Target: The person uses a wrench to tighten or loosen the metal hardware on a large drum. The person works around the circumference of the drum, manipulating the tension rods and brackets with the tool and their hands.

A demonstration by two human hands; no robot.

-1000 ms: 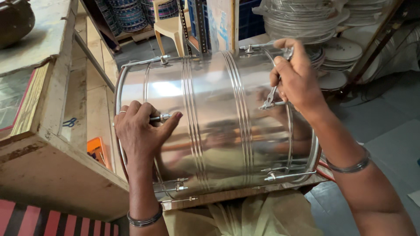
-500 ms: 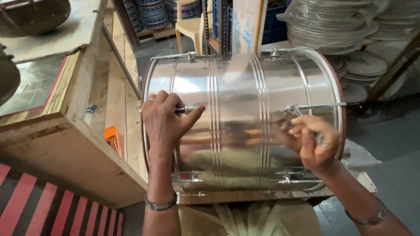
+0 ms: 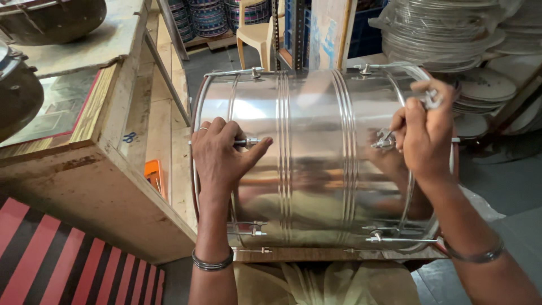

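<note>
Lying on its side across the person's lap, the steel drum (image 3: 316,164) runs its long axis left to right, one rim toward each hand. The left hand (image 3: 220,155) pinches a tension rod (image 3: 248,142) at the left rim. The right hand (image 3: 426,133) is clenched around a small metal key (image 3: 432,100) at the right rim, beside a lug (image 3: 385,139).

Steel drum (image 3: 316,164) on its side, resting on wooden board (image 3: 339,254) (only its edge shows)
</note>
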